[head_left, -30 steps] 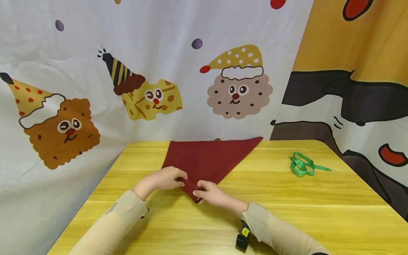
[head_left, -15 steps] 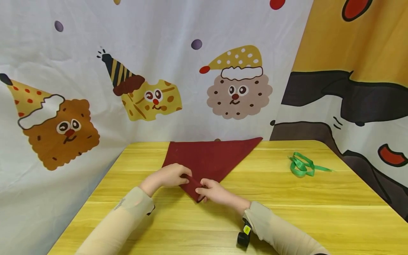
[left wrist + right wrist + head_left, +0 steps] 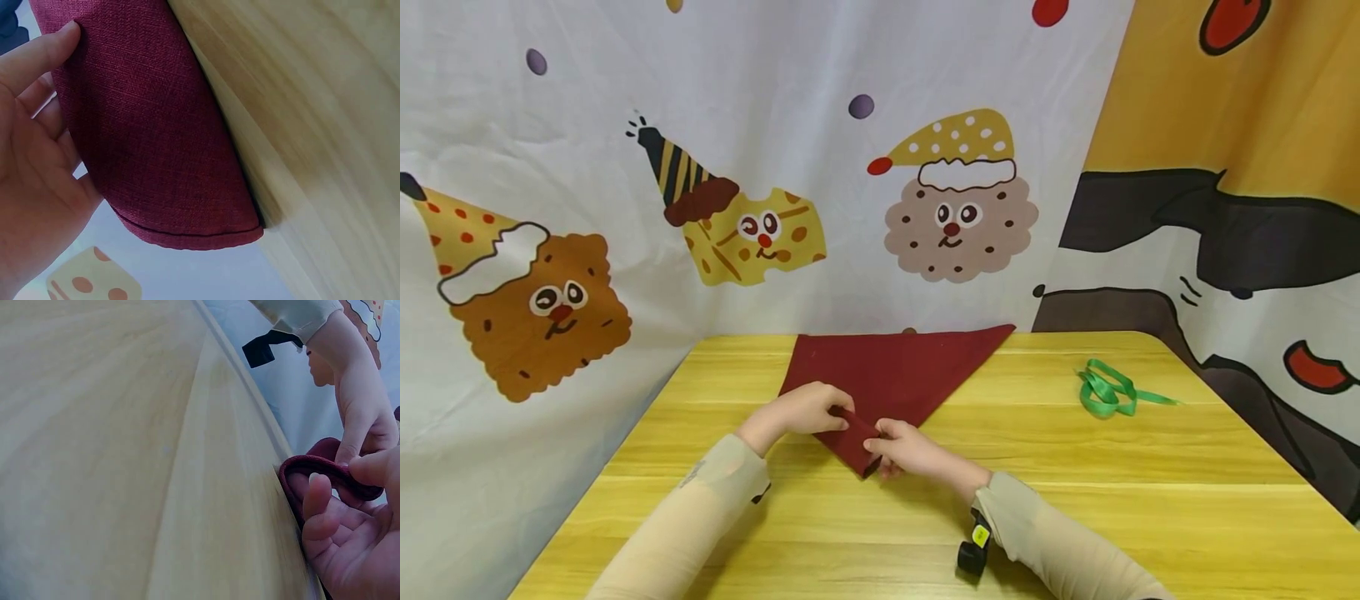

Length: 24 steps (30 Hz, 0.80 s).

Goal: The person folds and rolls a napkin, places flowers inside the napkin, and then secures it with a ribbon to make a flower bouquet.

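A dark red cloth napkin [image 3: 895, 371] lies on the wooden table, its far part flat and narrowing to a point at the back right. The near edge is folded over into a loose roll, whose open end shows in the right wrist view. My left hand [image 3: 808, 410] pinches the fold at its left part; in the left wrist view the thumb lies on top of the napkin [image 3: 150, 125] with the fingers behind. At the near end, my right hand [image 3: 906, 450] grips the fold, and in the right wrist view some fingers of that hand [image 3: 356, 544] sit inside the roll.
A loosely coiled green ribbon [image 3: 1108, 390] lies on the table [image 3: 1075, 500] to the right. Behind the table hangs a printed curtain [image 3: 850, 50] with cartoon snacks. A black wrist camera [image 3: 973, 550] hangs below the right sleeve.
My left hand has moved slightly to the right along the fold. The folded near edge looks broader and more rolled over, with both hands still holding it.
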Motion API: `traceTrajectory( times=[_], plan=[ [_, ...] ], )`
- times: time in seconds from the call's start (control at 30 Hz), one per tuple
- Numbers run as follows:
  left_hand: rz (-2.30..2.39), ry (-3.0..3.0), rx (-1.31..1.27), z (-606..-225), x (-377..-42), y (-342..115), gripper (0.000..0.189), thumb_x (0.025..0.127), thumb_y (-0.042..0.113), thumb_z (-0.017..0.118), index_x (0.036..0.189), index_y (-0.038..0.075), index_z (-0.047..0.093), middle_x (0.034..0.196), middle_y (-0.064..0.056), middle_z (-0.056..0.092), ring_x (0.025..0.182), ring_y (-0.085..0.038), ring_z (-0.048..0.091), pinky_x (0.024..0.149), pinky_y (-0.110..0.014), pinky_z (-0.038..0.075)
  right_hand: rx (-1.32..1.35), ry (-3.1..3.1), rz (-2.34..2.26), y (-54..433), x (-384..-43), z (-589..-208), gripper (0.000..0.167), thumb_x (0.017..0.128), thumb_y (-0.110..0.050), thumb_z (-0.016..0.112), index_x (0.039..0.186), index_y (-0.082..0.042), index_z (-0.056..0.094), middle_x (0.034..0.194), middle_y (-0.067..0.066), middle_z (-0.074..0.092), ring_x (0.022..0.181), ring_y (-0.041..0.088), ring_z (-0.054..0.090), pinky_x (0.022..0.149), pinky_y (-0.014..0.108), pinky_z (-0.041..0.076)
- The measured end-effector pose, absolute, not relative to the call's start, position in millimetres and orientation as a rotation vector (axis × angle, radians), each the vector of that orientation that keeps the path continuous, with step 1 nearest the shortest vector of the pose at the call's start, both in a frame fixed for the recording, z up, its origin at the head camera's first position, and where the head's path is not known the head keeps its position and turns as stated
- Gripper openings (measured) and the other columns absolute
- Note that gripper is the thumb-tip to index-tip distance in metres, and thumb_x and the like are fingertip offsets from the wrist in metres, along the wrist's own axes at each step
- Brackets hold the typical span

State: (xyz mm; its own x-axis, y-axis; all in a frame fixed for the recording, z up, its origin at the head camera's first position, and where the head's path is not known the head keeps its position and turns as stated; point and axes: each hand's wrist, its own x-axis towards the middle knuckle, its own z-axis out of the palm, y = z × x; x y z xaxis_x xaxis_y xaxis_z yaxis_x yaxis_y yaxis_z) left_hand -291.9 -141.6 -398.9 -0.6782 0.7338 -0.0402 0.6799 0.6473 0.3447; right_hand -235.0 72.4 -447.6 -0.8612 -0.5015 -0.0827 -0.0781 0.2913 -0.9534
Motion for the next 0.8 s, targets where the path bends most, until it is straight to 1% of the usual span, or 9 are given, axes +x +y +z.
traceTrajectory(
  times=[0.1,0.2,0.33,0.47,0.57,0.7,0.8],
  plan=[
    [0.436,2.688,1.159,-400,-294,-139,0.004,0.092,0.017,0.068,0.091,0.016,0.071,0.079,0.014,0.060,0.071,-0.010,0.053,0.070,-0.030,0.045,-0.501,2.169,-1.588,74,-237,-449,0.017,0.097,-0.017,0.057,0.094,0.000,0.054,0.072,0.012,0.068,0.046,0.013,0.053,0.044,0.022,0.037],
    [0.425,2.681,1.140,-401,-296,-136,0.005,0.091,0.018,0.069,0.093,0.015,0.072,0.081,0.015,0.061,0.073,-0.010,0.054,0.071,-0.030,0.046,-0.478,2.144,-1.585,77,-240,-450,0.017,0.096,-0.016,0.059,0.095,0.001,0.055,0.075,0.013,0.070,0.043,0.012,0.051,0.042,0.022,0.039],
    [0.421,2.678,1.125,-400,-301,-130,0.006,0.089,0.019,0.071,0.089,0.013,0.072,0.080,0.014,0.061,0.072,-0.011,0.054,0.069,-0.030,0.046,-0.480,2.199,-1.545,81,-244,-449,0.016,0.094,-0.016,0.063,0.092,0.000,0.059,0.071,0.012,0.067,0.041,0.012,0.049,0.042,0.023,0.042],
    [0.395,2.671,1.128,-402,-305,-123,0.006,0.088,0.018,0.071,0.089,0.012,0.072,0.080,0.013,0.061,0.071,-0.011,0.053,0.069,-0.030,0.045,-0.521,2.300,-1.459,86,-248,-450,0.017,0.091,-0.016,0.066,0.086,-0.001,0.061,0.064,0.010,0.064,0.039,0.012,0.049,0.041,0.023,0.041],
    [0.374,2.666,1.108,-403,-307,-119,0.004,0.088,0.016,0.071,0.091,0.015,0.073,0.082,0.012,0.062,0.073,-0.011,0.054,0.070,-0.030,0.046,-0.551,2.352,-1.393,90,-250,-450,0.017,0.090,-0.017,0.067,0.083,-0.003,0.061,0.061,0.008,0.063,0.038,0.012,0.049,0.040,0.023,0.042],
    [0.348,2.664,1.066,-403,-307,-114,0.008,0.088,0.013,0.071,0.094,0.018,0.073,0.088,0.010,0.064,0.078,-0.010,0.055,0.074,-0.031,0.047,-0.584,2.406,-1.319,93,-252,-450,0.021,0.089,-0.018,0.069,0.077,-0.005,0.058,0.058,0.006,0.062,0.038,0.013,0.050,0.040,0.025,0.044],
    [0.325,2.665,1.060,-402,-308,-110,0.009,0.088,0.013,0.072,0.095,0.018,0.072,0.089,0.010,0.065,0.078,-0.010,0.055,0.074,-0.031,0.047,-0.583,2.456,-1.271,95,-254,-449,0.023,0.089,-0.020,0.069,0.074,-0.006,0.057,0.057,0.005,0.061,0.038,0.012,0.051,0.040,0.027,0.046]
  ],
)
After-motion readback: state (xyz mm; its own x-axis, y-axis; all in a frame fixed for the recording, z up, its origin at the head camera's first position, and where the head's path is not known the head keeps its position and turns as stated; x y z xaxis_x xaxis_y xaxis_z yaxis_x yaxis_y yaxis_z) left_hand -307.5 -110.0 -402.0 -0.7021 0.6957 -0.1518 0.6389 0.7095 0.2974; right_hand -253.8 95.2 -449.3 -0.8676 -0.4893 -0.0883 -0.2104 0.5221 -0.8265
